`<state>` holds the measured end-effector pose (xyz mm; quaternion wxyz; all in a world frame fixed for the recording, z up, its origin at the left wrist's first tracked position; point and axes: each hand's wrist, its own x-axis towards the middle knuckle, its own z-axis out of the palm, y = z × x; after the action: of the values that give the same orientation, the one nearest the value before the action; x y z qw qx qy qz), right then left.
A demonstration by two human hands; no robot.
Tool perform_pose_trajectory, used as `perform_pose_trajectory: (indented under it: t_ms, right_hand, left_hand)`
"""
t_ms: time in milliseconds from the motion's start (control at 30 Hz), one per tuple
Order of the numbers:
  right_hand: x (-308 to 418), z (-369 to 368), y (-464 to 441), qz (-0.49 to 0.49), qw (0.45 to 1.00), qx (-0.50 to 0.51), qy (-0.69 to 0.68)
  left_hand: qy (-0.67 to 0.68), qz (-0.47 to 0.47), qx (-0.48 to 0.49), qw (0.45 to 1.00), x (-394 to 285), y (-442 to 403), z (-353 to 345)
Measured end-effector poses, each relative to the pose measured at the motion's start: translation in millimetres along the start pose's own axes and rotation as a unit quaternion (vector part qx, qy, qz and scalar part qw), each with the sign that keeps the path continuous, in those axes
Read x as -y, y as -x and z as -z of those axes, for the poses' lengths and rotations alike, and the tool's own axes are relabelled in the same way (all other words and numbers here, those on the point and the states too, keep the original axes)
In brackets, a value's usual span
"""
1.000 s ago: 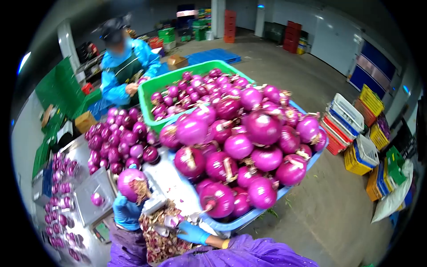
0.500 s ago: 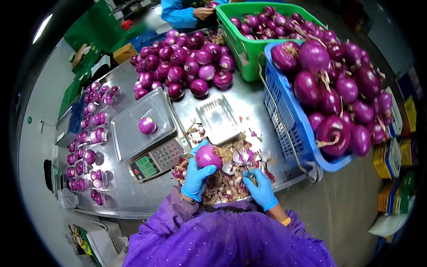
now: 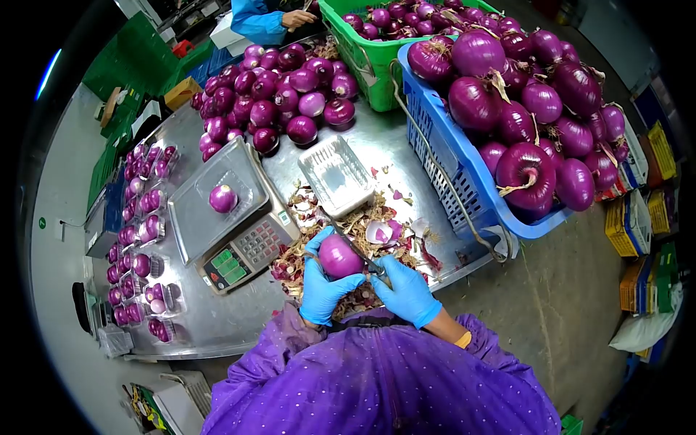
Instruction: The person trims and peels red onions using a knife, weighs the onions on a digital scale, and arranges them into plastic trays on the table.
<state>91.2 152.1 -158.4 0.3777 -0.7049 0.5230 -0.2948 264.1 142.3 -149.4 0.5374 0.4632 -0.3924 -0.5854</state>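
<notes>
My left hand (image 3: 319, 290), in a blue glove, is wrapped round a purple onion (image 3: 339, 257) above a heap of peelings. In my gloved right hand (image 3: 407, 291) is a knife (image 3: 353, 246), its dark blade lying along the onion's upper right side. Whether the edge has entered the skin I cannot tell. Beneath both hands, dry skins and root scraps (image 3: 297, 257) cover the table's near edge. A clear plastic tray (image 3: 336, 174) stands just beyond the scraps. To the left, a single onion (image 3: 222, 199) rests in a tray on the weighing scale (image 3: 246, 251).
A blue basket (image 3: 453, 163) heaped with onions stands at the right, with a green basket (image 3: 373, 72) of onions behind it. Loose onions (image 3: 279, 94) are piled at the back. Packed onion trays (image 3: 148, 228) line the left side. Across the table shows a co-worker's blue sleeve (image 3: 257, 23).
My right hand has moved left and up, bringing the knife from beside the onion against it. The root tuft seen at the onion's right is no longer visible. The view has shifted slightly.
</notes>
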Motion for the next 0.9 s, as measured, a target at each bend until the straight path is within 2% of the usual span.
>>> perform_pose_trajectory:
  t_ms: [33,133,433,533,633,833,900]
  right_hand:
    - [0.1,0.3,0.7,-0.02,1.0,0.02,-0.013]
    - [-0.1,-4.5,2.0,0.017,1.0,-0.008,0.017]
    - [0.3,-14.8,10.3,0.013,0.999,-0.018,0.044]
    - [-6.6,-18.3,11.3,0.011,0.998,-0.028,0.061]
    - [-9.7,-19.2,9.5,-0.003,0.998,-0.007,0.054]
    - [-10.8,-16.8,9.6,-0.033,0.999,0.01,0.022]
    - [-65.8,-29.1,34.7,-0.081,0.996,0.022,0.016]
  left_hand:
    - [-0.005,-0.009,-0.007,1.0,0.4,2.0,-0.7]
    - [-0.003,-0.014,-0.022,1.0,1.5,5.6,-1.7]
    - [-0.021,-0.014,-0.025,0.999,12.1,6.8,4.7]
    - [-0.082,-0.053,-0.037,0.995,19.0,6.6,9.3]
    - [-0.091,-0.049,-0.032,0.994,17.8,6.8,9.4]
    - [-0.003,0.009,0.01,1.0,11.2,13.6,11.2]
    - [0.023,0.011,-0.002,1.0,11.7,22.7,12.2]
